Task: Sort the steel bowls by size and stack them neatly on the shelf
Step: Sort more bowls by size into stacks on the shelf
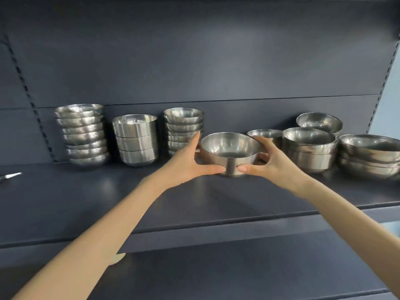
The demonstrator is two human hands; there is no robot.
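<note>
Three bowl stacks (135, 139) stand along the back edge of the shelf (86, 202), toward its left. At mid-shelf the left hand (190, 161) and right hand (270, 161) clasp one upright steel bowl (230, 152) from either side. Nested bowls (309, 148) crowd the right end.

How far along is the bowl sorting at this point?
Looks done: the tall stack, straight-sided stack and third stack on the left. In hand: left hand and right hand grip a single bowl. Left to do: it, the small bowl behind and the tilted bowl at back right.
</note>
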